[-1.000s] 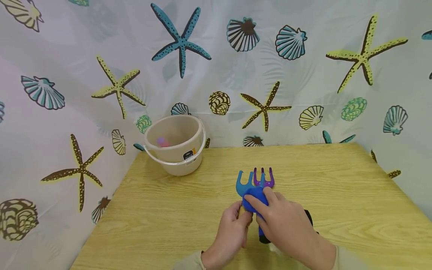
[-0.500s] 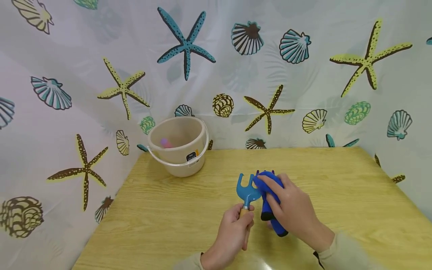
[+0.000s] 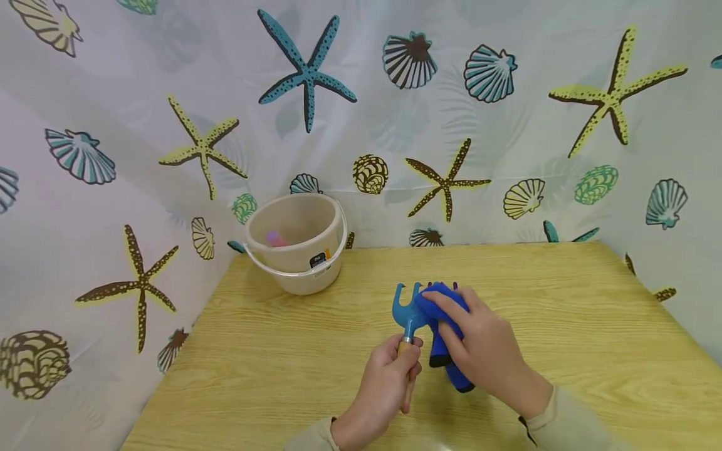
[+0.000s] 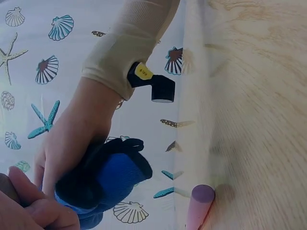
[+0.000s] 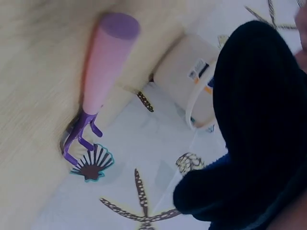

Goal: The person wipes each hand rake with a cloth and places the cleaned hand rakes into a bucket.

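Blue-headed fork (image 3: 407,318) sits raised above the table (image 3: 254,369) in my head view, the fingers of the left hand (image 3: 386,382) curled round its tan handle, while the right hand (image 3: 487,344) grips a bunched blue cloth (image 3: 445,300) against one side of the head. Just beyond, I see a pink-handled purple fork (image 5: 109,67) on the table, and farther left a beige bucket (image 3: 307,285) near the seashell-print curtain (image 3: 389,216).

Screened-off indoor nook — shell-and-starfish curtain (image 3: 372,119), wood-grain table (image 3: 271,351)
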The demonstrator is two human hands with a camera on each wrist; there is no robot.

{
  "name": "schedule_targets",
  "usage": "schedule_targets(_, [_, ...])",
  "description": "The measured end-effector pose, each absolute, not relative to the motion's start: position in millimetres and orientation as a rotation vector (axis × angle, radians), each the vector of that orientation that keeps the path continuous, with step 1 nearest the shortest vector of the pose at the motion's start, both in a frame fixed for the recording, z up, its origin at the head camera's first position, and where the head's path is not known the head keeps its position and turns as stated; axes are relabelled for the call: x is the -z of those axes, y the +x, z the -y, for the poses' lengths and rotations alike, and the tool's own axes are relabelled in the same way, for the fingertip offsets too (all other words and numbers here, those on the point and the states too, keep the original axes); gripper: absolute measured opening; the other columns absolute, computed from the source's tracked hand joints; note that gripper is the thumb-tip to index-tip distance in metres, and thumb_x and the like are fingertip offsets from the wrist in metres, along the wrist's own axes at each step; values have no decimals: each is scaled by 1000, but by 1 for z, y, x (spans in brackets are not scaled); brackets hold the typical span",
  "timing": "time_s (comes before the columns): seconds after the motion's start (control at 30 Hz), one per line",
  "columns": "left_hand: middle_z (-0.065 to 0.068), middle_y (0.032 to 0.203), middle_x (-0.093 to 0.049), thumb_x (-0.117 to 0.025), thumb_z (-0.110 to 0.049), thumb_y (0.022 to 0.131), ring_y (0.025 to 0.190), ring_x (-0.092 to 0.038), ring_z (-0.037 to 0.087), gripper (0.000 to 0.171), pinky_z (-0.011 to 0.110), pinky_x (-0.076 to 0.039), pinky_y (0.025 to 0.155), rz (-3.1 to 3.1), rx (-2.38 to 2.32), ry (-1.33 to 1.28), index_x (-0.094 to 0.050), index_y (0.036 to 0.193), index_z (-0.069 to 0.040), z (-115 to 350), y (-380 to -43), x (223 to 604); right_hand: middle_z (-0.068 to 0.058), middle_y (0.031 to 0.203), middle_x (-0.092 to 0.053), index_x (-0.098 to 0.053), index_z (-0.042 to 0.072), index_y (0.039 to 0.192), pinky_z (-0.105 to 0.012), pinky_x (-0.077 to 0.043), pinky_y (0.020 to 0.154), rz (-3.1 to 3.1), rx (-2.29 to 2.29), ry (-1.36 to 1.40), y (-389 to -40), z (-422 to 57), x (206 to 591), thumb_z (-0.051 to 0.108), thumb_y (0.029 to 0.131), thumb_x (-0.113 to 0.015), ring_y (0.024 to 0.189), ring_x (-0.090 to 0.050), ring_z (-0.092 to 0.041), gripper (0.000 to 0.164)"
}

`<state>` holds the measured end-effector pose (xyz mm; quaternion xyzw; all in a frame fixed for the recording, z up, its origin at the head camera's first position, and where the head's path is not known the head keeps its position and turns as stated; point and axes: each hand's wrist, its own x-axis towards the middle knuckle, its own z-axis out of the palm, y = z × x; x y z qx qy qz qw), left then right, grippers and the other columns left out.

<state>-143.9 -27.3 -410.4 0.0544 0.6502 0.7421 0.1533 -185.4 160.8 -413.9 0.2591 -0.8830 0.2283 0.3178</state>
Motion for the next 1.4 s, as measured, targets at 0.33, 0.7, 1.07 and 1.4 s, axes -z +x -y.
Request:
schedule_targets(0.33, [-3, 68, -46, -50, -19, 104, 38, -33, 9, 21, 21, -31, 36, -1973, -2013, 212, -56, 119, -5, 27, -138, 409, -7, 100, -62, -65, 23, 133, -33, -53, 59, 2468, -806, 471, -194, -170, 402, 17, 97, -60, 74, -60, -18, 37])
schedule_targets(0.7, [-4, 66, -44, -51, -19, 102, 46, -35, 9, 21, 20, -31, 43, -2115, -1950, 268, -58, 116, -7, 27, -147, 414, -11, 95, -63, -72, 22, 122, -34, -58, 50, 2335, -218, 803, -156, -144, 403, 30, 80, -82, 70, -63, -19, 44])
schedule_targets(1.07, [0, 75, -49, -59, -22, 98, 58, -41, 12, 27, 23, -34, 49, -2221, -1852, 231, -60, 120, -6, 26, -145, 422, -19, 106, -67, -72, 21, 120, -41, -60, 52, 2478, -26, 776, -182, -148, 378, 29, 84, -79, 82, -73, -32, 37])
schedule_targets(1.4, [-4, 73, -47, -58, -23, 99, 59, -41, 10, 28, 21, -36, 55, -2199, -1874, 302, -62, 123, -11, 30, -146, 424, -10, 108, -67, -73, 27, 113, -38, -60, 57, 2506, -27, 1043, -167, -134, 372, 31, 85, -79, 81, -70, -20, 29])
